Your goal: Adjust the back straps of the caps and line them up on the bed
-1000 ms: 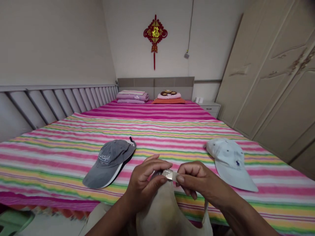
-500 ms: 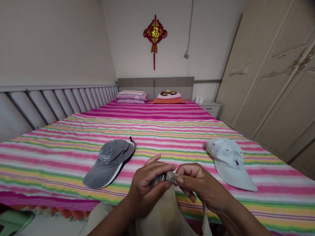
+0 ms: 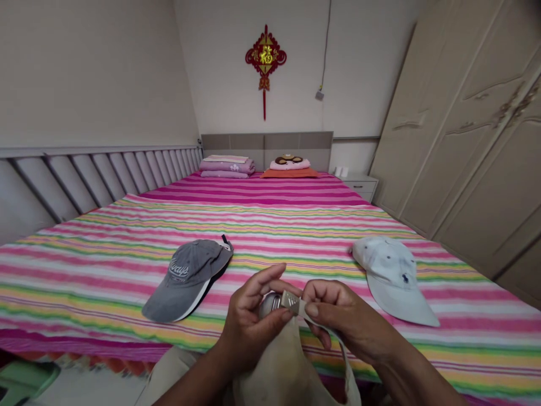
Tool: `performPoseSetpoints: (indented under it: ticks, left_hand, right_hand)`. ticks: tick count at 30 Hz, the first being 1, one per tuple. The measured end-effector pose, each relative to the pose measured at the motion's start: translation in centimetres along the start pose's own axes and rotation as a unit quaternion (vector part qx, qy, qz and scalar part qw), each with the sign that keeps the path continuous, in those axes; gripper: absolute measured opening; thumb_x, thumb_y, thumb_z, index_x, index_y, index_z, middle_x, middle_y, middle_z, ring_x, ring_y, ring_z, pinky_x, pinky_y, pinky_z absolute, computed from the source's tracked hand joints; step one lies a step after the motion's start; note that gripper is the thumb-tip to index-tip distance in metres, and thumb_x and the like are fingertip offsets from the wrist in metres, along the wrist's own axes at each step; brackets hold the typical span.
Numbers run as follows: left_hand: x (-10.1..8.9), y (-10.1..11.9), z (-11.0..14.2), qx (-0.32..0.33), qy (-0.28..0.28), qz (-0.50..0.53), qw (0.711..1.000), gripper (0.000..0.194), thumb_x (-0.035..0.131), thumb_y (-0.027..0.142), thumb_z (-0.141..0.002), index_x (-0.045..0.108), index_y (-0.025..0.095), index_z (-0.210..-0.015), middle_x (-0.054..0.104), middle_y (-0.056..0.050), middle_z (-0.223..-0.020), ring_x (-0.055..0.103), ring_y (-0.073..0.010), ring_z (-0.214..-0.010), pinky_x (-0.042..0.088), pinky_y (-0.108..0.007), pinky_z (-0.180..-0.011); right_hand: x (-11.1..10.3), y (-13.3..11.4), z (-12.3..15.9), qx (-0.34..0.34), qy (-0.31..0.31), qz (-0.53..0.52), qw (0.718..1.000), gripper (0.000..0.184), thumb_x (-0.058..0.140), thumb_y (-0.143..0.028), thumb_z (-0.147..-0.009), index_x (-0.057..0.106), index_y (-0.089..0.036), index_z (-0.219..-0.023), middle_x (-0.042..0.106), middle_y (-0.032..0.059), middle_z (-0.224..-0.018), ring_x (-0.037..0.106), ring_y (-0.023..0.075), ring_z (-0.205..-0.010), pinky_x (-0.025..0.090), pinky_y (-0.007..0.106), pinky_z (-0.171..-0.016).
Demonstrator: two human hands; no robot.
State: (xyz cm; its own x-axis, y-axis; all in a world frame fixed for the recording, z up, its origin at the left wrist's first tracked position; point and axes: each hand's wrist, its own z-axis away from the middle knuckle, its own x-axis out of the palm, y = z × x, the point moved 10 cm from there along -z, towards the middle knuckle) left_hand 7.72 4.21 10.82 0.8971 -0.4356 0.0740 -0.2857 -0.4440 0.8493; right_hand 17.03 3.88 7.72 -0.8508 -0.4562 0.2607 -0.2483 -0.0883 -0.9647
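Over the bed's near edge (image 3: 84, 345), the left hand (image 3: 248, 313) is pinching a cap (image 3: 282, 361) at its stiff buckle (image 3: 291, 302) while the right hand (image 3: 349, 316) is gripping the strap (image 3: 349, 373), the light, soft cap probably handling best there.

Beige cap (image 3: 289, 363) cut off by bottom edge; green stool (image 3: 31, 376), by left; wardrobe (image 3: 469, 146), by right.
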Motion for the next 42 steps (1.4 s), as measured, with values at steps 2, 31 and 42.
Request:
performPoseSetpoints:
  ticks: [2,31,42]
  left_hand:
    - [0.3,-0.2,-0.1,-0.013,-0.001,0.019,1.000,0.052,0.063,0.014,-0.072,0.046,0.027,-0.120,0.068,-0.003,-0.093,0.062,-0.0132,-0.080,0.045,-0.024,-0.073]
    - [-1.2,-1.6,0.1,-0.062,0.024,0.040,0.997,0.023,0.070,0.014,-0.063,0.063,0.021,-0.083,0.071,-0.003,-0.086,0.052,-0.0189,-0.110,0.040,-0.030,-0.091]
    - [0.1,-0.2,-0.9,-0.090,-0.089,-0.070,0.989,0.030,0.073,0.024,-0.059,0.055,0.018,-0.084,0.066,-0.007,-0.095,0.058,-0.0188,-0.088,0.041,-0.032,-0.081]
  right_hand:
    - [0.2,0.0,-0.1,-0.003,0.003,-0.016,1.000,0.024,0.065,-0.034,-0.069,0.052,-0.014,-0.065,0.050,-0.0047,-0.045,0.041,0.0045,-0.036,0.030,0.015,-0.035]
    - [0.8,1.2,-0.1,0.076,-0.005,-0.073,0.994,0.027,0.069,-0.034,-0.066,0.057,-0.010,-0.063,0.059,0.0009,-0.046,0.049,0.0056,-0.032,0.035,0.012,-0.031]
    - [0.6,1.0,-0.1,0.063,-0.012,-0.032,0.997,0.028,0.069,-0.035,-0.066,0.057,-0.010,-0.063,0.057,-0.0012,-0.046,0.043,0.0022,-0.032,0.028,0.011,-0.031]
